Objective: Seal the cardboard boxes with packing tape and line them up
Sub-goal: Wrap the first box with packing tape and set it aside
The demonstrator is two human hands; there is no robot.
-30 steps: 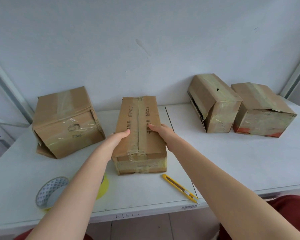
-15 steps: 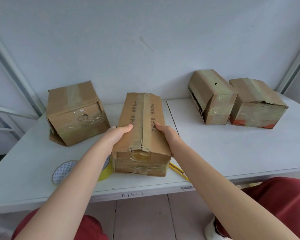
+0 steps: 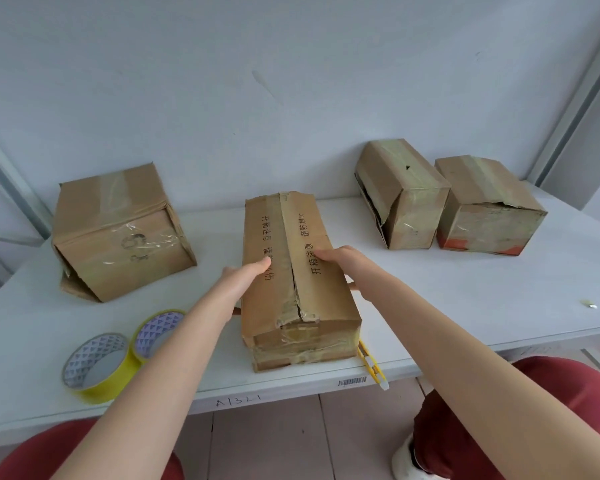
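A long taped cardboard box (image 3: 291,237) with printed characters lies lengthwise at the table's front middle. My left hand (image 3: 245,277) grips its left side with the thumb on top, and my right hand (image 3: 343,263) grips its right side the same way. A larger box (image 3: 118,233) sits at the back left. At the back right, two taped boxes (image 3: 400,192) (image 3: 487,206) stand side by side. Two yellow tape rolls (image 3: 97,365) (image 3: 156,329) lie at the front left. A yellow box cutter (image 3: 371,367) pokes out from beside the held box at the table edge.
The white table (image 3: 465,296) runs against a pale wall, with metal frame posts at both sides. A small scrap (image 3: 588,304) lies at the far right. My red-trousered knees are under the front edge, above a tiled floor.
Both hands have pulled the long box toward the front edge, so that it partly covers the box cutter. My view has dropped and the second tape roll has come into sight.
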